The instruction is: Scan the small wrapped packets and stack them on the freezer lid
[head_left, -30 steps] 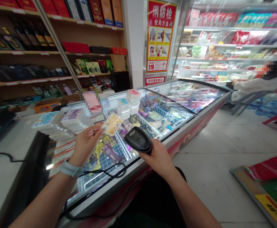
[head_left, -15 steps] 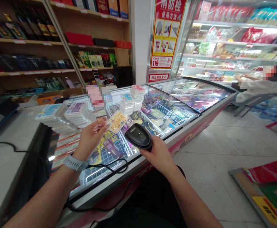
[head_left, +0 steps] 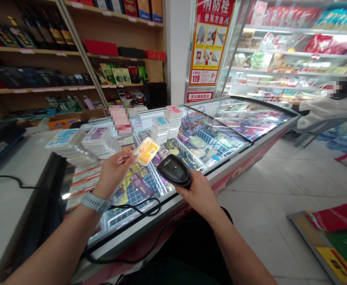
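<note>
My left hand (head_left: pixel 113 174), with a pale watch on its wrist, pinches the corner of a flat plastic pack with a yellow label (head_left: pixel 146 151). My right hand (head_left: pixel 199 194) is wrapped round the handle of a black barcode scanner (head_left: pixel 174 170), whose head points toward the pack. A light glow falls on the pack's label. Both hands are above the glass-topped chest freezer (head_left: pixel 235 163). Similar packs stand in stacks on it: blue-labelled (head_left: pixel 66 144) and purple-labelled (head_left: pixel 98 139) at the left, blue (head_left: pixel 161 128) and pink (head_left: pixel 174 118) farther back.
A black cable (head_left: pixel 143 209) loops over the freezer's near edge. To the left are a white counter (head_left: pixel 10 202) and a black device (head_left: pixel 1 144). Wooden shelves (head_left: pixel 37 90) rise behind. A person in a white top (head_left: pixel 325 107) sits at the right, near a refrigerated display (head_left: pixel 280 71).
The yellow pack's label is now brightly lit, where it was duller before. My hands and the scanner have barely moved. The person at the right has shifted a little.
</note>
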Tool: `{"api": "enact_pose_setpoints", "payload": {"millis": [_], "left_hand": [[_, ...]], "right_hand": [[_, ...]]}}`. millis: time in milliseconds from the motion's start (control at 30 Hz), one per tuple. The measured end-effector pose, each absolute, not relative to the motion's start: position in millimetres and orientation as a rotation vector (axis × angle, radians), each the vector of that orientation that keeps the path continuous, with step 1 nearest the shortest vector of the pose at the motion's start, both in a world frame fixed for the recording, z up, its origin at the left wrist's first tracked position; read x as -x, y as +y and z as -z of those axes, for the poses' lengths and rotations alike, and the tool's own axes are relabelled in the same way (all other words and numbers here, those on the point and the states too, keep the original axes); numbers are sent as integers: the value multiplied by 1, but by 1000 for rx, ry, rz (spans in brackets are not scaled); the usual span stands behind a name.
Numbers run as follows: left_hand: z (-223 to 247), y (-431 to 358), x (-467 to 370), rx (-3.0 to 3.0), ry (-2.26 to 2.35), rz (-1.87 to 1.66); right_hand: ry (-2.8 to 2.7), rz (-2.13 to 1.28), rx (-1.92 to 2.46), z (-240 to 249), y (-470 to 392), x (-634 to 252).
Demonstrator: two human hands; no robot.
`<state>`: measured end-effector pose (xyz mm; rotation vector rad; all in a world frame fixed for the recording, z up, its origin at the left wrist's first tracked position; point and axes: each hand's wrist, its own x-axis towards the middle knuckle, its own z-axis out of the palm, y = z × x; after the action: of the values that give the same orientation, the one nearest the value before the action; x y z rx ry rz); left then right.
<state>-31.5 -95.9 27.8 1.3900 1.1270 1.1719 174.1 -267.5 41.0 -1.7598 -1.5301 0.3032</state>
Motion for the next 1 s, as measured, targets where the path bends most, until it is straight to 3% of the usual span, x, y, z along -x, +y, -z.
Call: {"api": "enact_pose_setpoints", "payload": {"millis": [700, 1000], "left_hand": [[-10, -55, 41, -782, 1337, -1082], [-10, -59, 44, -867, 1242, -1064]], "right_hand": [[-1459, -330, 1696, -35, -276, -180], [-1433, -317, 1657, -37, -284, -185]]}}
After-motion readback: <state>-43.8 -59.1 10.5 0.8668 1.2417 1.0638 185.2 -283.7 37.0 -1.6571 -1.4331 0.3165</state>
